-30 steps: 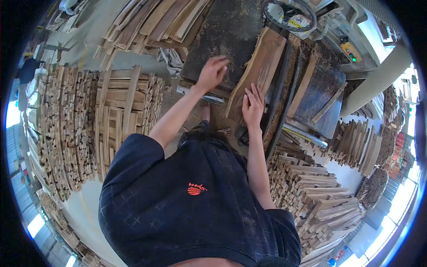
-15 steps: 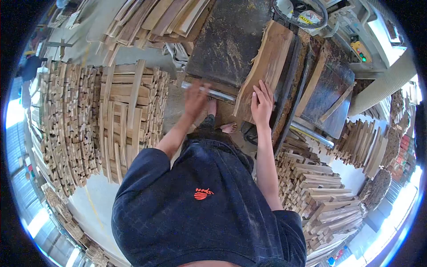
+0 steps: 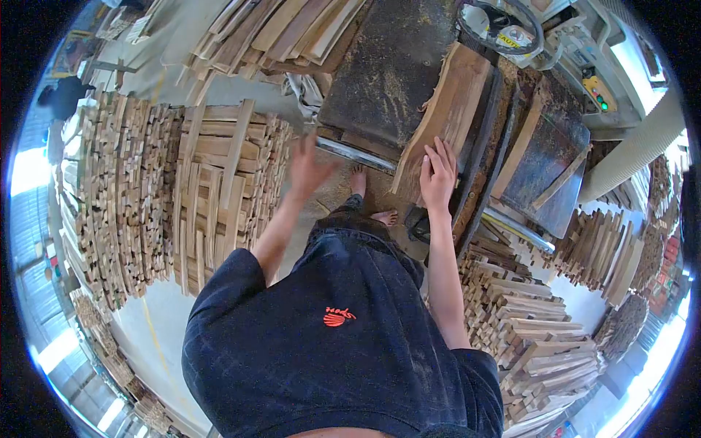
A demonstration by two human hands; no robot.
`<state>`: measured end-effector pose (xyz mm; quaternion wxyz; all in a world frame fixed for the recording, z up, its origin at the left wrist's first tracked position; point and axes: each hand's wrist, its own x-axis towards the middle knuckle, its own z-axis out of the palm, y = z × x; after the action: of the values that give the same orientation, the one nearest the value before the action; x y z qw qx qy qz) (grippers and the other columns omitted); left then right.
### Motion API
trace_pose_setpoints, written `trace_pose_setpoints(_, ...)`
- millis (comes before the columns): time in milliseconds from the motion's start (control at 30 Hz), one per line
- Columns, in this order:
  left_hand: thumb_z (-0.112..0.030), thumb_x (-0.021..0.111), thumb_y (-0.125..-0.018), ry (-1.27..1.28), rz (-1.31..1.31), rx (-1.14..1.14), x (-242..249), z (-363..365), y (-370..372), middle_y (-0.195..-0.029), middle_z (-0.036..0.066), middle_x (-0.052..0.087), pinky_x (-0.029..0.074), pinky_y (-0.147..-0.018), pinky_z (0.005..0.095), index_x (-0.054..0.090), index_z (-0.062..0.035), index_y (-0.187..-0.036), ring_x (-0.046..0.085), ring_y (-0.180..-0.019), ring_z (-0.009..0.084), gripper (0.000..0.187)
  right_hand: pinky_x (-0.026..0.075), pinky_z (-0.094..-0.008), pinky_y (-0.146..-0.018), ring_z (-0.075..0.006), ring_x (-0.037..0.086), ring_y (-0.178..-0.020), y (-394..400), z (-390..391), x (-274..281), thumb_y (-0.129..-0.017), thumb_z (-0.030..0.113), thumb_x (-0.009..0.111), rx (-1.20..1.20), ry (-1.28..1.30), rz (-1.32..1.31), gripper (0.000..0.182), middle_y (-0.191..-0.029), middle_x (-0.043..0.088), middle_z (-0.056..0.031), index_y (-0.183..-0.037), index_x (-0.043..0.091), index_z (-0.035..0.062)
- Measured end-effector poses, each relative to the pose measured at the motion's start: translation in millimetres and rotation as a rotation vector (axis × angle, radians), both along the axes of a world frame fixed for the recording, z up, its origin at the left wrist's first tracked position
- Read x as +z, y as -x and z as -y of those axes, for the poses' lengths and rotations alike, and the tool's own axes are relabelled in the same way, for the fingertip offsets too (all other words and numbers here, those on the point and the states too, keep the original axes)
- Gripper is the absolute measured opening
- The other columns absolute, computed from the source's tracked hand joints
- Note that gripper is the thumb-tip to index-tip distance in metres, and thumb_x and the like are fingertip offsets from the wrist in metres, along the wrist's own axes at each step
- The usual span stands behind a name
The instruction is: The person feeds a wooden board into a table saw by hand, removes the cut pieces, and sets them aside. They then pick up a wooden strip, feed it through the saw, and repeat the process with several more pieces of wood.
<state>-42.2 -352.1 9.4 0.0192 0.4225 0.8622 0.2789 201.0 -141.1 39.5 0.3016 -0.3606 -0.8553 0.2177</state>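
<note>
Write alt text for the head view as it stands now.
The right hand lies flat on a long wooden board on a dark, dusty table; the board's near end juts past the table edge. The left hand, blurred, is apart from the board. Wood stacks stand on both sides.

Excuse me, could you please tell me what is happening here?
A person's right hand rests on a long wooden board, near its closer end. The board lies along the right side of a dark, dusty table. The left hand, blurred, is away from the board and appears to hold nothing. Stacks of wood stand on both sides.
</note>
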Motion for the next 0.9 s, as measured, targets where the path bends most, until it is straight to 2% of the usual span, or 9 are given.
trace_pose_setpoints(67, -0.056, 0.089, -0.065, 0.078, -0.141, 0.067, -12.9, -27.5, -26.9, -0.141, 0.027, 0.046, 0.044, -0.104, 0.0531, 0.020, -0.0100, -0.159, 0.040, -0.135, 0.0459, 0.124, 0.040, -0.0455, -0.111, -0.0334, 0.049, -0.135, 0.1, -0.1, 0.0, -0.098, 0.013, 0.059, -0.003, -0.018, 0.011, 0.023, -0.140, 0.060, -0.0108, -0.116, 0.071, 0.0058)
trace_pose_setpoints(300, -0.041, 0.094, -0.066, -0.219, 0.310, 0.059, -18.1, -20.8, 29.0, -0.136, 0.026, 0.052, 0.049, -0.099, 0.0463, 0.002, -0.0088, -0.161, 0.056, -0.122, 0.0329, 0.136, 0.041, -0.0446, -0.111, -0.0326, 0.050, -0.135, 0.3, -0.1, -2.1, -0.098, 0.012, 0.059, -0.002, -0.023, -0.020, 0.022, -0.141, 0.059, -0.0104, -0.116, 0.071, 0.0052)
trace_pose_setpoints(400, -0.024, 0.089, -0.075, -0.173, 0.796, 0.063, -80.8, 17.4, 98.9, -0.117, 0.020, 0.065, 0.057, -0.083, 0.0360, 0.024, -0.0027, -0.156, 0.067, -0.100, 0.0220, 0.107, 0.042, -0.0441, -0.110, -0.0325, 0.051, -0.134, 0.5, 0.6, 2.3, -0.097, 0.010, 0.059, -0.007, -0.015, -0.029, 0.022, -0.139, 0.060, -0.0111, -0.114, 0.071, 0.0046)
trace_pose_setpoints(433, -0.012, 0.078, -0.084, -0.282, 1.193, 0.030, -143.1, 32.7, 152.5, -0.095, 0.016, 0.071, 0.056, -0.067, 0.0312, 0.055, 0.0037, -0.135, 0.070, -0.083, 0.0171, 0.058, 0.042, -0.0441, -0.109, -0.0327, 0.052, -0.133, 0.7, 1.3, 3.8, -0.097, 0.010, 0.060, -0.008, -0.022, -0.031, 0.021, -0.138, 0.061, -0.0114, -0.113, 0.071, 0.0044)
trace_pose_setpoints(500, -0.005, 0.069, -0.088, 0.101, 0.490, 0.033, -149.0, 53.1, 174.8, -0.081, 0.015, 0.071, 0.053, -0.064, 0.0319, 0.069, 0.0052, -0.109, 0.070, -0.077, 0.0177, 0.024, 0.042, -0.0442, -0.109, -0.0329, 0.052, -0.132, 2.0, 0.3, 4.1, -0.096, 0.010, 0.060, -0.008, -0.041, -0.042, 0.020, -0.137, 0.061, -0.0118, -0.112, 0.071, 0.0042)
trace_pose_setpoints(600, -0.006, 0.067, -0.089, 0.096, 0.576, 0.370, -43.8, 27.2, 136.1, -0.079, 0.016, 0.071, 0.051, -0.062, 0.0339, 0.069, 0.0049, -0.108, 0.069, -0.076, 0.0192, 0.022, 0.043, -0.0459, -0.109, -0.0369, 0.054, -0.129, 0.8, 0.9, 2.0, -0.093, 0.007, 0.062, -0.020, -0.020, -0.074, 0.021, -0.136, 0.062, -0.0144, -0.111, 0.072, 0.0043)
trace_pose_setpoints(667, -0.009, 0.066, -0.091, -0.446, 0.322, 0.120, -90.9, 14.6, 129.6, -0.074, 0.014, 0.070, 0.049, -0.059, 0.0345, 0.070, 0.0034, -0.104, 0.068, -0.071, 0.0191, 0.018, 0.043, -0.0462, -0.110, -0.0376, 0.054, -0.129, -0.9, 2.3, 1.0, -0.093, 0.007, 0.062, -0.035, -0.011, -0.080, 0.021, -0.136, 0.062, -0.0150, -0.111, 0.072, 0.0041)
trace_pose_setpoints(800, -0.023, 0.070, -0.093, 0.132, 0.176, -0.001, 46.4, -51.5, 9.0, -0.073, 0.013, 0.069, 0.050, -0.061, 0.0336, 0.074, 0.0007, -0.091, 0.067, -0.065, 0.0260, 0.024, 0.041, -0.0474, -0.112, -0.0384, 0.052, -0.131, -0.5, -1.5, -5.1, -0.092, 0.007, 0.062, -0.017, 0.011, -0.102, 0.022, -0.136, 0.061, -0.0165, -0.113, 0.071, 0.0033)
trace_pose_setpoints(900, -0.026, 0.071, -0.091, -0.295, 0.051, -0.256, 64.6, -117.2, -50.4, -0.093, 0.015, 0.070, 0.052, -0.074, 0.0454, 0.070, -0.0029, -0.103, 0.066, -0.093, 0.0328, 0.026, 0.041, -0.0465, -0.112, -0.0380, 0.051, -0.133, 1.1, -0.5, 0.4, -0.092, 0.004, 0.060, -0.031, -0.012, -0.096, 0.025, -0.136, 0.061, -0.0169, -0.115, 0.070, 0.0026)
